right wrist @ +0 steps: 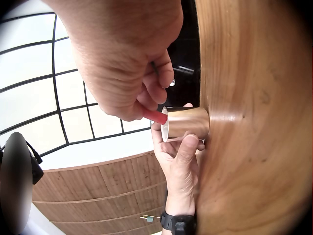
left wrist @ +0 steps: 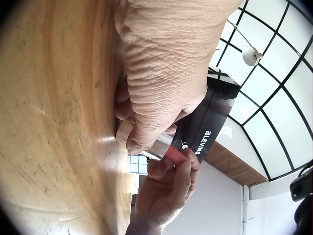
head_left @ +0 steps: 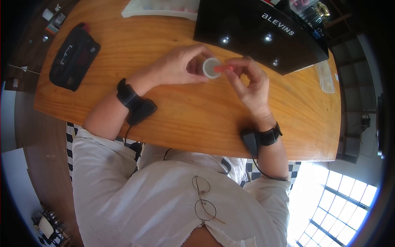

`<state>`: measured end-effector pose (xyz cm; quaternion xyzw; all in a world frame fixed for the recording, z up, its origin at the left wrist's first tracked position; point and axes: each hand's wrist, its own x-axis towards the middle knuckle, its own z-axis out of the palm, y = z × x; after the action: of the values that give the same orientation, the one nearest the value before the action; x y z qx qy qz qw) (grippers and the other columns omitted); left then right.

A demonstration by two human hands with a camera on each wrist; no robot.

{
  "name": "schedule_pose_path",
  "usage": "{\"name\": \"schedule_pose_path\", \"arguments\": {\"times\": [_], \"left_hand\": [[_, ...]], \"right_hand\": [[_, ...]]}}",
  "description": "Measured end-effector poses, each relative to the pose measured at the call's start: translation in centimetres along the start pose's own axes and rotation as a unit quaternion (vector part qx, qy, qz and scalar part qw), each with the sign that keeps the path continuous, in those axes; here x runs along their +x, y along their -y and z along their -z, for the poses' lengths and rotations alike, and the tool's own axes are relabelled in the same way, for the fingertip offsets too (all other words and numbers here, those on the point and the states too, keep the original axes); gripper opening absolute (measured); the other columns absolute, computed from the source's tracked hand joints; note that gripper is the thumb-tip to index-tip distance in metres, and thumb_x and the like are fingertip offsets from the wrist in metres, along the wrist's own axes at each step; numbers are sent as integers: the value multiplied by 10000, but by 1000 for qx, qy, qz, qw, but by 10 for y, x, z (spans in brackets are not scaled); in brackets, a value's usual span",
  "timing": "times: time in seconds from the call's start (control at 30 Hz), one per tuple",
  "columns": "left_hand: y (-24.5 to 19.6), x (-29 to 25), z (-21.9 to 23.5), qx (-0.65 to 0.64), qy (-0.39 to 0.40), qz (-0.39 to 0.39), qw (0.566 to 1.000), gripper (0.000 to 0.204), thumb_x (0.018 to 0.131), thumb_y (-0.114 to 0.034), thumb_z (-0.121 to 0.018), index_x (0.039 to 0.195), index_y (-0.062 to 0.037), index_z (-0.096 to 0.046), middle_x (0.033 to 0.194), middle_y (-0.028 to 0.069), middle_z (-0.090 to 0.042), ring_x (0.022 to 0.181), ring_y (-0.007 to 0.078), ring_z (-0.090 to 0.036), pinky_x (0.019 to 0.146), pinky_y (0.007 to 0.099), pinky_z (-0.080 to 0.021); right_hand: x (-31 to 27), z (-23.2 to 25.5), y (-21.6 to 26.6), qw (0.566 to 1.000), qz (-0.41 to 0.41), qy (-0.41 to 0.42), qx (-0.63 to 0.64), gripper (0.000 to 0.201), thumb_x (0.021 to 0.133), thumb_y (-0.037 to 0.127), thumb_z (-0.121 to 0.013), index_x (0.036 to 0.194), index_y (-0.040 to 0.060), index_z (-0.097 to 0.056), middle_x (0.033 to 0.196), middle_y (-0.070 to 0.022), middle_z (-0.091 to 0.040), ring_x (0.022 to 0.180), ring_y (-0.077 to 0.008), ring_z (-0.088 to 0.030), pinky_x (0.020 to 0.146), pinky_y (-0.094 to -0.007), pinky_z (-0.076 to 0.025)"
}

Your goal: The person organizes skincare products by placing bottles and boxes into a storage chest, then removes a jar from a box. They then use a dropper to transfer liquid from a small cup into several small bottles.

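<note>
A small metallic cup (right wrist: 188, 122) with a whitish inside stands upright on the wooden table. My left hand (head_left: 179, 66) holds it, the thumb on the near side and the fingers round the far side, as the right wrist view shows. Over the cup's mouth, my right hand (head_left: 252, 84) pinches a short red stick-like piece (head_left: 222, 68) between thumb and fingers. One end of that piece overlaps the cup's rim; its other end is hidden in the fingers. What kind of thing it is, I cannot tell.
Behind the hands stands a glossy black box (head_left: 255, 35) marked BLEVINS. A white tray (head_left: 160, 10) lies at the back edge. To the left is a black pouch (head_left: 74, 57); a clear plastic bag (head_left: 326, 78) lies at the right. Glasses (head_left: 203, 201) hang on the shirt.
</note>
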<state>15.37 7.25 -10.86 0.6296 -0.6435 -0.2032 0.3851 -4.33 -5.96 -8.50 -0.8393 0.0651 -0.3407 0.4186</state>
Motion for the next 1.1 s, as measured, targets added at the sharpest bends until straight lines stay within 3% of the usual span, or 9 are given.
{"name": "schedule_pose_path", "arguments": {"times": [0.3, 0.6, 1.1], "left_hand": [[-1, 1, 1, -20, 3, 0, 1000, 497, 740, -131, -864, 1162, -66, -609, 1043, 51, -693, 884, 165, -676, 745, 282, -548], [-1, 0, 1, -22, 2, -16, 1000, 503, 748, -138, -867, 1168, -66, -600, 933, 33, -679, 711, 102, -644, 614, 251, -532], [-2, -1, 0, -40, 7, 2, 999, 511, 753, -191, -873, 1165, -75, -595, 912, 22, -674, 684, 92, -633, 588, 239, -513]], "right_hand": [[1, 1, 0, 999, 7, 33, -19, 204, 817, -32, -737, 1011, 31, -726, 857, -37, -653, 633, -80, -582, 602, -220, -487], [0, -1, -3, 999, -2, 43, -18, 226, 796, -47, -753, 1009, 23, -726, 876, -42, -654, 637, -80, -579, 592, -222, -485], [0, 0, 2, 999, 1, 30, -24, 161, 803, -23, -770, 952, 25, -733, 870, -46, -672, 634, -77, -592, 597, -216, -486]]}}
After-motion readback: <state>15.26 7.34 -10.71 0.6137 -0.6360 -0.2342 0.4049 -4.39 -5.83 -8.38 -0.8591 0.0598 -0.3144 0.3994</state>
